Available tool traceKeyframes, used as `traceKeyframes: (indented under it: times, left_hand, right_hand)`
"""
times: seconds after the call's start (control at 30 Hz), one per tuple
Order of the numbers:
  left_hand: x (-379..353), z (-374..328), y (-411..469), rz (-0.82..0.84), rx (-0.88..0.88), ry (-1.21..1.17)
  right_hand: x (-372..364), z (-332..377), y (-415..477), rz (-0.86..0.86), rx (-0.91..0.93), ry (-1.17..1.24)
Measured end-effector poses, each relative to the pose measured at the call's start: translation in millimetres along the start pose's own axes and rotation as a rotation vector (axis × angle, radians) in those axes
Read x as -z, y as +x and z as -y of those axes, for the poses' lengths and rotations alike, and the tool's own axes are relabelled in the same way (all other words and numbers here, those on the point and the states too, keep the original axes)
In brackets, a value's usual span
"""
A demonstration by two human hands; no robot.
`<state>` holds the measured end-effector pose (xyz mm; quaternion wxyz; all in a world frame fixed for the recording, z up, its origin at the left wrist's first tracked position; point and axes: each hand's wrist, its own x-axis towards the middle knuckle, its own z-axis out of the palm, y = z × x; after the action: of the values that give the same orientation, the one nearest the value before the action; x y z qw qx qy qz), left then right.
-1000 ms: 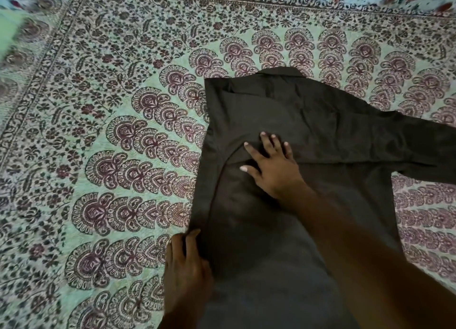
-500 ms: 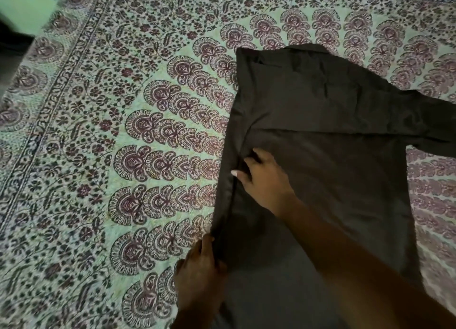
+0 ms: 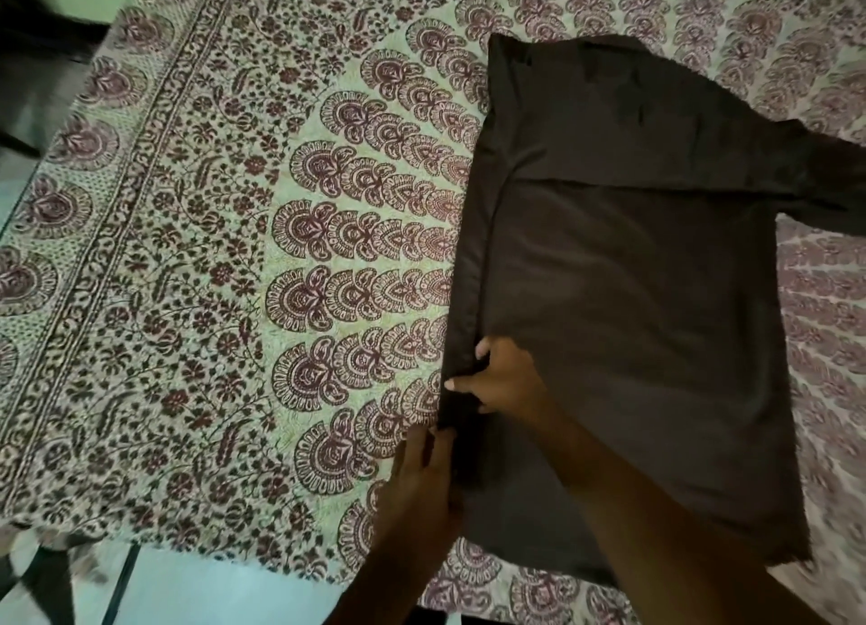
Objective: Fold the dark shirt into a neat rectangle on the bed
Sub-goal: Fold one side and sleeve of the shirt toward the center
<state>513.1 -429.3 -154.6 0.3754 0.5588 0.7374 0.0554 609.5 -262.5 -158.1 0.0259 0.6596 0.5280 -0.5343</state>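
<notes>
The dark shirt point(image 3: 623, 296) lies flat on the patterned bedspread point(image 3: 234, 249), collar end away from me. Its left side is folded inward as a narrow strip, and its right sleeve stretches out to the right edge of the view. My right hand point(image 3: 503, 378) reaches across the shirt and pinches the folded left edge low down. Just below it, my left hand point(image 3: 424, 484) rests on the same edge near the hem, fingertips touching the fabric.
The bedspread's near edge point(image 3: 187, 549) ends just left of my left arm, with pale floor point(image 3: 211, 596) below it. A dark frame or furniture leg point(image 3: 42, 582) shows at bottom left. The bed's left edge runs along the upper left.
My right hand slid down from the shirt's chest to the folded left edge near the hem. The view shifted, so the shirt sits further right and the bed's near edge shows.
</notes>
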Motion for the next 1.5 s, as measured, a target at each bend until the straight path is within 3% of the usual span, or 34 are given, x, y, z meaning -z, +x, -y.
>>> traceKeyframes:
  times: [0.1,0.2,0.5,0.77,0.9,1.23,1.4,1.5]
  left_hand:
    - [-11,4,-5,-0.132,0.004,-0.153]
    - [-12,8,-4,-0.157,0.018,-0.207]
    - [-34,9,-19,-0.120,-0.009,-0.197]
    - [-44,31,-24,-0.086,-0.233,-0.055]
    - [-42,37,-22,-0.171,-0.435,0.141]
    - [-51,26,-15,-0.178,-0.364,0.161]
    - [-54,18,-16,-0.214,-0.491,0.318]
    - [-49,20,-15,-0.149,-0.580,0.394]
  right_hand:
    - [-9,-12,-7,-0.027,-0.014,0.228]
    - [-13,-21,-9,0.020,-0.047,0.499]
    - [-16,-42,-30,0.116,0.003,0.673]
    - [-8,-68,-34,-0.059,-0.018,0.362]
    - [4,-73,-39,-0.036,-0.036,0.374]
    - [28,-81,-54,0.138,-0.123,0.475]
    - [30,-91,-49,0.003,-0.133,0.267]
    - [27,-93,-46,-0.069,-0.182,0.121]
